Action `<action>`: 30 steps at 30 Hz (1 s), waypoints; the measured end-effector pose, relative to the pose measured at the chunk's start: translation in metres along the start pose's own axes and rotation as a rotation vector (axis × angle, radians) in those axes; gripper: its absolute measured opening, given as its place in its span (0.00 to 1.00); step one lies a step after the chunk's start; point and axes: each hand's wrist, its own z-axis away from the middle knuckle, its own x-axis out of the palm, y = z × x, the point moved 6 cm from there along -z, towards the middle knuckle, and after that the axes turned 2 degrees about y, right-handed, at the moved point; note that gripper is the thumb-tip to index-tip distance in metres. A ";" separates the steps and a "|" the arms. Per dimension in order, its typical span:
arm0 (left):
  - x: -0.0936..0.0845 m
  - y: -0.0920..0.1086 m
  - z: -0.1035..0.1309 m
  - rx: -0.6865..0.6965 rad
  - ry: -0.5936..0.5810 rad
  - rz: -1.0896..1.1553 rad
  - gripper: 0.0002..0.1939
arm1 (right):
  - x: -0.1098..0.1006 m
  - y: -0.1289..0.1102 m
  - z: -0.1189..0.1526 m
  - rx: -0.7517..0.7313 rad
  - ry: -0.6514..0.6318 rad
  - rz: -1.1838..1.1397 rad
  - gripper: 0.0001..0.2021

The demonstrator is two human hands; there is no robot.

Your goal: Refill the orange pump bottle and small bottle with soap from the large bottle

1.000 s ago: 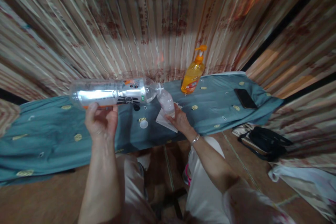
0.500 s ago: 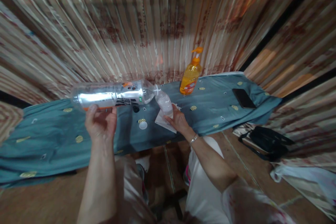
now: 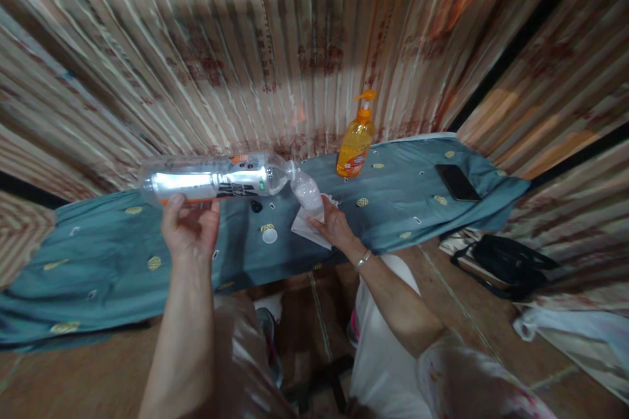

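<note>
Comparing this moment with the picture a second before, little had changed: the large clear bottle (image 3: 216, 178) stayed tipped on its side just left of the frame's middle, its mouth against the small bottle (image 3: 307, 192), and the view had only drifted slightly, so the pouring looked to be still under way rather than finished. The left hand (image 3: 190, 229) was curled from below around the large bottle's middle, fingers and thumb closed on it, holding it nearly level above the counter (image 3: 98, 262). The right hand (image 3: 334, 226) was partly closed about the base of the small bottle, which leaned toward the large one's neck and stood on or just above a white folded tissue (image 3: 307, 230); how tightly the fingers gripped could not be told. A white cap (image 3: 269, 235) and a small dark cap (image 3: 256, 207) lay apart on the teal cloth between the two hands. Farther right stood an orange pump bottle (image 3: 354, 144) against the curtain (image 3: 314, 46), and a dark phone (image 3: 458, 182) lay near the counter's right end. A black bag (image 3: 511, 262) sat on the floor at lower right.
</note>
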 end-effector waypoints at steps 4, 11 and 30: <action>0.006 0.001 -0.004 -0.001 -0.058 -0.002 0.15 | 0.000 0.001 0.000 -0.009 0.002 -0.032 0.35; 0.007 -0.001 -0.007 0.018 -0.092 0.014 0.15 | 0.002 0.002 0.001 -0.018 0.008 0.020 0.36; 0.005 -0.002 -0.011 0.043 -0.191 0.062 0.10 | -0.002 0.002 0.003 0.019 -0.012 0.024 0.37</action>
